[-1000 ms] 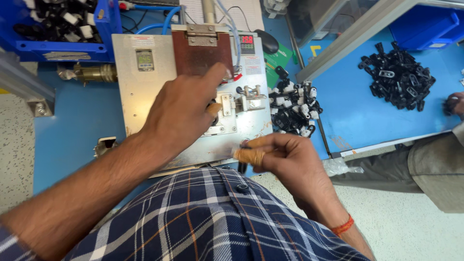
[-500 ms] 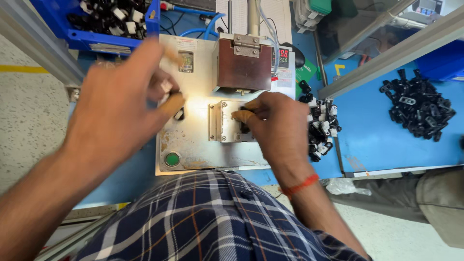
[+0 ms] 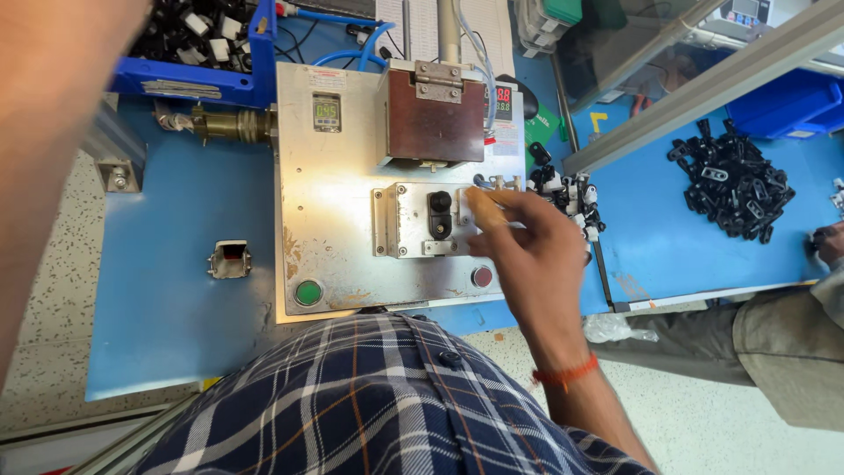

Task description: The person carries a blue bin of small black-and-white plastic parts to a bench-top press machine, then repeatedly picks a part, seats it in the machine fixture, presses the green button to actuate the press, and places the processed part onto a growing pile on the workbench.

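Observation:
My right hand (image 3: pixel 519 251) hovers over the right end of a small metal fixture (image 3: pixel 400 220) on a steel base plate (image 3: pixel 352 264). Its fingers are spread and hold nothing, and the taped fingertip lies close to a small clamp lever (image 3: pixel 494 182). A small black part (image 3: pixel 439 214) sits in the fixture. Behind it stands a brown hinged box (image 3: pixel 435 119). Only my left forearm (image 3: pixel 48 132) shows, blurred, at the far left and reaching up past the frame's top near a blue bin (image 3: pixel 198 75); that hand is out of sight.
A green button (image 3: pixel 307 292) and a red button (image 3: pixel 482 276) sit on the plate's front edge. Small black and white parts (image 3: pixel 567 193) lie right of the plate. A heap of black parts (image 3: pixel 730 185) lies farther right, where another person's hand (image 3: pixel 826 246) and sleeve show.
My left hand has lifted off the plate and gone up and left out of view. My right hand has drawn back to the right from the fixture, leaving the black part seated in it.

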A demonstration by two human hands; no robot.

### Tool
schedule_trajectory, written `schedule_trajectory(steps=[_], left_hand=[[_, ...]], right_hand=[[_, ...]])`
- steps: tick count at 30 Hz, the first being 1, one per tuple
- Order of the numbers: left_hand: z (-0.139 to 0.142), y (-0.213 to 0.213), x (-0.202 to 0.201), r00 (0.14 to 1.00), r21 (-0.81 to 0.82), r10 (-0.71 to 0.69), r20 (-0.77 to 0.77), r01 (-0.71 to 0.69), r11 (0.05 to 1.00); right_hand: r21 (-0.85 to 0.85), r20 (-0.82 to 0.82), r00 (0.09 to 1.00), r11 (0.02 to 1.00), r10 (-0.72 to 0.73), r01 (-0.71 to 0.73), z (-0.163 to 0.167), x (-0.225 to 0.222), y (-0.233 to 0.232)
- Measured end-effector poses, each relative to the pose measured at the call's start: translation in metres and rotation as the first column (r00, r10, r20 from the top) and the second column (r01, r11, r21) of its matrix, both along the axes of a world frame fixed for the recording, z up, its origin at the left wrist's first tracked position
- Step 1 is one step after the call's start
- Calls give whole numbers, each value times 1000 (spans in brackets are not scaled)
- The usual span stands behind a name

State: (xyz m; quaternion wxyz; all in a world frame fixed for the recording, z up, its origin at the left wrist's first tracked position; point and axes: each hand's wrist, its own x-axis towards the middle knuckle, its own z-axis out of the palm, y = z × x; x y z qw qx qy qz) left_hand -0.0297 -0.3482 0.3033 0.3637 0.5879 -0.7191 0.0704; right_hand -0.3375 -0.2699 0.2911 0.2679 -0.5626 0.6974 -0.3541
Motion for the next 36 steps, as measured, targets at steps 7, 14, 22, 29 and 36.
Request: schedule_trajectory(steps=[7,14,22,29,36], left_hand=[[1,18,-29,910,-196,-289,-297,238,951],[-39,70,-87,845,272,-297,-445,444,854],[-6,54,-117,852,276,-412,-323,501,820],[-21,46,-150,883,205,-433,-183,465,861],[-19,42,-160,915,386,-349,-202,402,830]], right_hand=[[197,-408,913,974,-23,113,-41,-51,56],[389,-443,891,917,102,88,-60,-59,67],[547,-286,936,837,204,-15,-48,-77,66],[619,-346,905,785,245,24,-45,-80,63],[664,-368,871,747,325,2,-39,-91,56]])
